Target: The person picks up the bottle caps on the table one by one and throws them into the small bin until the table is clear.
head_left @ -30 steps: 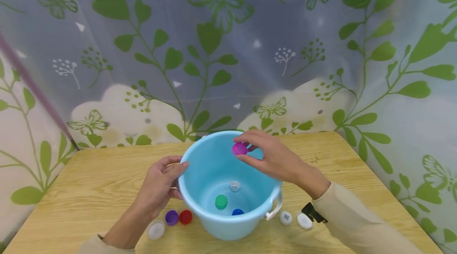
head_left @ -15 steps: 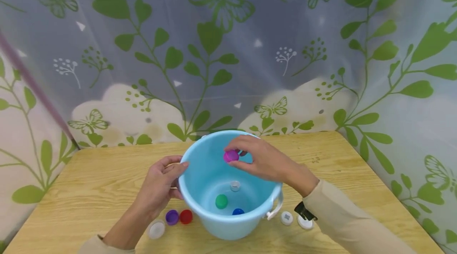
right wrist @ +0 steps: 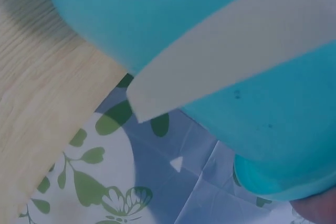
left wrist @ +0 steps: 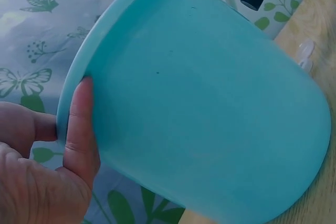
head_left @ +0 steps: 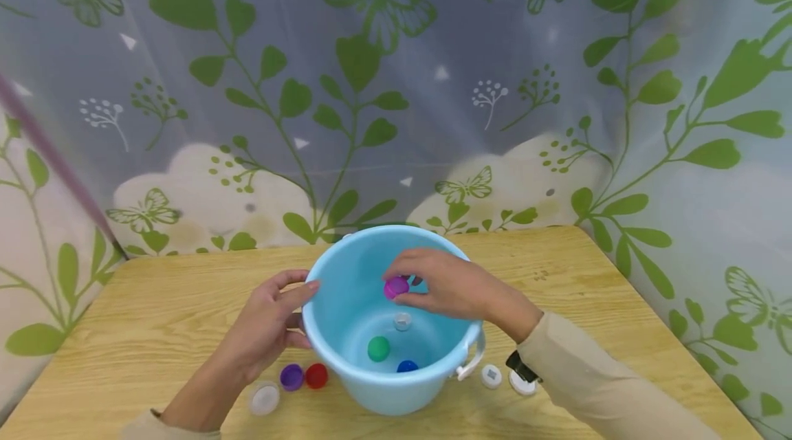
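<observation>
- Right hand (head_left: 444, 283) pinches a round magenta plastic cap (head_left: 396, 287) to its left, above the floor inside a round light-blue plastic bucket (head_left: 396, 395).
- Left hand (head_left: 266, 320), farther off, grips the bucket's left rim.

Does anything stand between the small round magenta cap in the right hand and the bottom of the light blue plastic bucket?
Nothing visible does: the right hand holds the magenta cap at the mouth of the bucket. A round green cap, a blue cap and a small translucent cap lie on the bottom, with bare space between.
</observation>
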Available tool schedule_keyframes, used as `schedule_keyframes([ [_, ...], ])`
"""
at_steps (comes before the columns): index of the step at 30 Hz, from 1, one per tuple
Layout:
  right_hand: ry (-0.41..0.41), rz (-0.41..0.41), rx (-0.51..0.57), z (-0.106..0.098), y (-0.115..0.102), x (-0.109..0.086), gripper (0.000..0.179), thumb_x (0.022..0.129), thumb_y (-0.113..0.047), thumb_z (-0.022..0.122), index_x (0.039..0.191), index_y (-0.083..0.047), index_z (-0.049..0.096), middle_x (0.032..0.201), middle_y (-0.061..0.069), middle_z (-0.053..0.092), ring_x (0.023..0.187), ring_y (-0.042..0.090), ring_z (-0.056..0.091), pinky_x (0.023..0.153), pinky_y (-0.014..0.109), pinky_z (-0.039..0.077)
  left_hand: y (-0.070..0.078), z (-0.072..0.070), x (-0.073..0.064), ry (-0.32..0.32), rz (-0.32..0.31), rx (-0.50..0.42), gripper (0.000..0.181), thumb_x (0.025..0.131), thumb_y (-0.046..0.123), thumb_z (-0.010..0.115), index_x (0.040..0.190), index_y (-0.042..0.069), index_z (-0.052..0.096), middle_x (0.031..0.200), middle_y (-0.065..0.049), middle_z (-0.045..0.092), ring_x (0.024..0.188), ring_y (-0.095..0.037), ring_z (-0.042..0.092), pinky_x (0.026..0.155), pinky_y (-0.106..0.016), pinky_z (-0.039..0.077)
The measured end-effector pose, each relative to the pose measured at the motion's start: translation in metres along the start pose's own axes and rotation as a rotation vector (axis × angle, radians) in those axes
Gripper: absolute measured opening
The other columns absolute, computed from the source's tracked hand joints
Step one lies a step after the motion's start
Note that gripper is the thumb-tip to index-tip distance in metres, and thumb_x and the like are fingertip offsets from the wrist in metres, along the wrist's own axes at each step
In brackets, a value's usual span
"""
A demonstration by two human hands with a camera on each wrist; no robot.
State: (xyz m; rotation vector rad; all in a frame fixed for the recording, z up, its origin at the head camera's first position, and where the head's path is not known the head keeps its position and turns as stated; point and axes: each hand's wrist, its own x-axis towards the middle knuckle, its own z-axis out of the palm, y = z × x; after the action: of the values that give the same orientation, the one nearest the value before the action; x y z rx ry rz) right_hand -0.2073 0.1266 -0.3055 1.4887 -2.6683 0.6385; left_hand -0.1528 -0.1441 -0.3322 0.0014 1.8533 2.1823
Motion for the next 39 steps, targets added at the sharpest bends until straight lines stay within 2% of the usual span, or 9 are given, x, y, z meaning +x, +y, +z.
schedule_keyframes([
  [7,-0.049,0.039,-0.011,0.001,-0.002,0.002,0.025,0.092,-0.027,0.066,0.114,-0.018,0.065,0.108,-0.009,0.060,0.097,0.004,0.055,0.085,0.023,0.049,0.002,-0.005,-0.004,-0.073,-0.011,-0.033,0.041,0.098,0.025,0.056,0.120,-0.001,0.033,0.097,-0.015,0.061,0.078,-0.030,0.069,0.058,-0.036,0.059],
  [15,-0.079,0.083,-0.024,-0.001,-0.008,0.003,0.029,0.092,-0.033,0.065,0.118,-0.019,0.065,0.114,-0.008,0.060,0.096,0.004,0.057,0.083,0.023,0.050,0.000,-0.008,-0.006,-0.108,0.012,-0.111,0.032,0.100,0.021,0.052,0.115,0.000,0.033,0.087,-0.011,0.060,0.066,-0.021,0.067,0.051,-0.030,0.058],
  [19,-0.054,0.134,-0.026,0.000,-0.008,0.003,0.029,0.092,-0.036,0.065,0.117,-0.021,0.065,0.112,-0.011,0.061,0.093,0.005,0.058,0.080,0.023,0.051,0.000,-0.008,-0.005,-0.121,0.028,-0.120,0.030,0.100,0.021,0.052,0.114,0.001,0.034,0.085,-0.010,0.061,0.063,-0.020,0.066,0.051,-0.029,0.058],
  [23,0.021,0.176,0.008,0.001,-0.006,0.000,0.025,0.092,-0.034,0.064,0.114,-0.022,0.066,0.105,-0.014,0.062,0.093,0.006,0.059,0.077,0.023,0.051,-0.001,-0.006,-0.003,-0.107,0.029,-0.116,0.030,0.100,0.020,0.052,0.114,0.001,0.034,0.084,-0.010,0.060,0.062,-0.019,0.065,0.050,-0.028,0.057],
  [28,0.147,0.143,0.125,0.001,0.000,-0.003,0.019,0.094,-0.026,0.063,0.111,-0.017,0.066,0.101,-0.012,0.062,0.091,0.004,0.058,0.076,0.023,0.052,-0.002,-0.003,0.000,-0.099,0.031,-0.116,0.028,0.100,0.019,0.051,0.113,0.000,0.035,0.086,-0.011,0.060,0.063,-0.019,0.066,0.051,-0.030,0.058],
  [34,0.384,0.089,0.262,-0.002,0.006,-0.007,0.015,0.095,-0.017,0.061,0.109,-0.014,0.067,0.105,-0.007,0.064,0.091,0.007,0.060,0.080,0.026,0.053,-0.003,-0.002,0.002,-0.085,0.026,-0.133,0.030,0.100,0.018,0.052,0.114,-0.003,0.036,0.087,-0.011,0.059,0.062,-0.018,0.065,0.050,-0.029,0.058],
  [39,0.565,0.061,0.258,-0.009,0.010,-0.014,0.016,0.094,-0.010,0.061,0.109,-0.010,0.067,0.107,-0.003,0.064,0.095,0.011,0.059,0.081,0.031,0.054,-0.003,0.001,0.004,-0.071,0.028,-0.152,0.030,0.100,0.019,0.052,0.113,-0.004,0.037,0.089,-0.011,0.059,0.062,-0.018,0.065,0.050,-0.028,0.057],
])
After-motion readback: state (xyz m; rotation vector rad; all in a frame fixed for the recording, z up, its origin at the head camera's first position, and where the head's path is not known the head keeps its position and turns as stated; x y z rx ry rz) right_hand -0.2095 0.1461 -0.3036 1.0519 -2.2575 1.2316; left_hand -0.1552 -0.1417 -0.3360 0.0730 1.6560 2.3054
